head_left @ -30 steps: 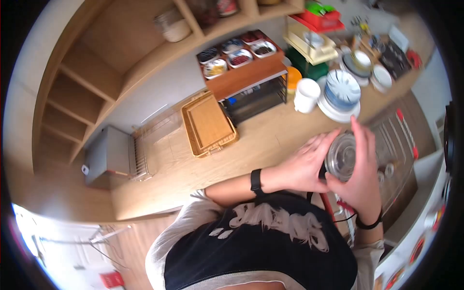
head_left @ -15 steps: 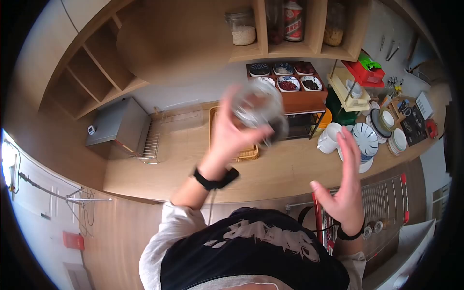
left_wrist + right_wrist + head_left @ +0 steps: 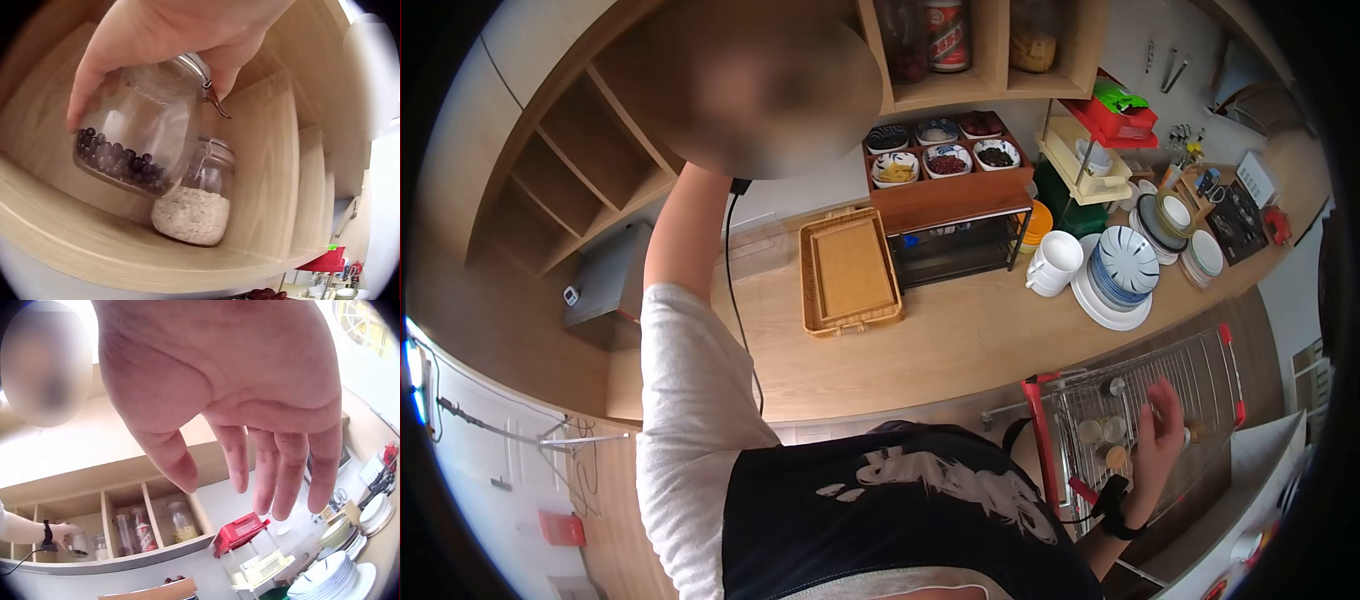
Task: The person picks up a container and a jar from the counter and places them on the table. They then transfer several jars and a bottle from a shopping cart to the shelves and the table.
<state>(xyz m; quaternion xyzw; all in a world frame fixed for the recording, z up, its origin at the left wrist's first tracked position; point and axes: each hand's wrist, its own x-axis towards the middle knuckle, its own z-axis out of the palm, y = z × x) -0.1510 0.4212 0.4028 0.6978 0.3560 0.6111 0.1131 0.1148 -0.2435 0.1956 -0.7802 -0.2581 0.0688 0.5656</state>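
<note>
In the left wrist view my left hand (image 3: 169, 31) grips a clip-top glass jar (image 3: 140, 122) from above, with dark round beads or berries at its bottom. The jar is tilted inside a wooden shelf compartment, in front of a second jar (image 3: 194, 209) of pale grains; whether the two touch I cannot tell. In the head view a blurred patch hides the left hand and its jar. My right hand (image 3: 1162, 435) holds nothing above the wire cart (image 3: 1200, 385), its fingers loosely bent in the right wrist view.
On the counter (image 3: 800, 375) are a wicker tray (image 3: 850, 275), a wooden rack (image 3: 945, 200) of small bowls, white mugs (image 3: 1055, 262) and stacked plates (image 3: 1125, 265). Neighbouring compartments hold a red-and-white can (image 3: 947, 35) and a jar (image 3: 1033, 50). Several small jars (image 3: 1112, 430) lie in the cart.
The hands have parted. My left hand has carried the jar up and left into the shelf compartment, while the right hand has come down and right over the cart.
</note>
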